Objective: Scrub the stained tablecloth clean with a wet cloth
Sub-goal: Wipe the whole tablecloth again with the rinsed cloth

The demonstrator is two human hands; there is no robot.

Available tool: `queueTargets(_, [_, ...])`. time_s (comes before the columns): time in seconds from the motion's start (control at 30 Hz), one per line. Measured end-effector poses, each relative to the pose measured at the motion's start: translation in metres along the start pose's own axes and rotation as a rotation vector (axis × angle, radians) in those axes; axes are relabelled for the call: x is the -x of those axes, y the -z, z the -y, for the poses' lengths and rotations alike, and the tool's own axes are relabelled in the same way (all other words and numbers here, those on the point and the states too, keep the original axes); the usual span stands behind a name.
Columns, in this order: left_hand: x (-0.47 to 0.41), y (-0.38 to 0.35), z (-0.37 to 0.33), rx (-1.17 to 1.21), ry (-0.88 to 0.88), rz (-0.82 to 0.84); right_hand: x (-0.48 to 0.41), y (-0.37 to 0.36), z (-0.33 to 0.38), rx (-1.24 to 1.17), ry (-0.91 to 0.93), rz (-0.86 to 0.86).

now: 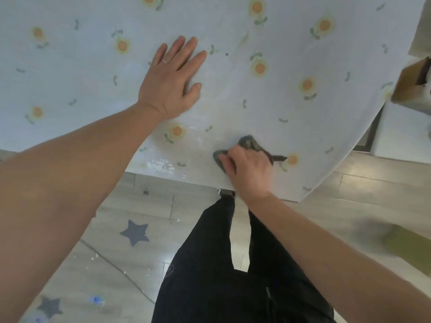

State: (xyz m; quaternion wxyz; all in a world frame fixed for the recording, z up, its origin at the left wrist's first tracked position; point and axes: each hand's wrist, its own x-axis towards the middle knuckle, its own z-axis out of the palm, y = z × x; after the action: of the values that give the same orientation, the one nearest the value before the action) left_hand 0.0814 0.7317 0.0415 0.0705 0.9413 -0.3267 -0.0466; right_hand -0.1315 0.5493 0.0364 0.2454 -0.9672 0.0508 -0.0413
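- Pressing my left hand point(172, 78) flat on the tablecloth point(93, 66), I keep the fingers straight and a little spread; a ring point(164, 61) shows on one finger.
- My right hand point(249, 173) curls over a grey cloth point(249, 142) and grips it against the tablecloth near the table's near edge. Bits of the cloth poke out to the left of my knuckles and beyond them.
- The tablecloth is pale, printed with orange flowers and green leaves, and covers the tabletop in front of me.
- White flaky marks point(161, 163) sit by the near edge, left of the cloth, between my arms.
- A faint brownish streak point(242, 40) and a small dark speck point(226, 54) lie farther out, to the right of my left fingertips.
- My left forearm hides part of the tablecloth's near-left side.
- A blurred cardboard box point(410, 82) is at the right edge; I cannot tell what it rests on.
- Below are a grey floor point(349, 190) with dark star stickers point(135, 231), my black trousers point(210, 264) and a shoe point(225, 193) at the table's edge.
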Motion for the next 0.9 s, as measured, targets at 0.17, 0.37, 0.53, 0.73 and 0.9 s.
queueTargets(0.17, [0.002, 0.0, -0.003, 0.026, 0.059, -0.042, 0.049, 0.006, -0.003, 0.094, 0.285, 0.168])
queueTargets(0.37, [0.003, 0.0, -0.003, 0.034, 0.126, -0.068, 0.008, 0.041, -0.055, 0.097, -0.077, 0.007])
queueTargets(0.53, [0.001, 0.0, -0.001, 0.031, 0.111, -0.067, -0.008, -0.016, 0.049, 0.074, 0.158, 0.219])
queueTargets(0.73, [0.003, -0.002, -0.001, 0.046, 0.103, -0.069, -0.017, -0.027, 0.03, 0.011, 0.727, 0.304])
queueTargets(0.9, [0.004, -0.006, 0.003, 0.084, 0.132, -0.093, -0.11, 0.04, -0.068, 0.246, 0.128, 0.081])
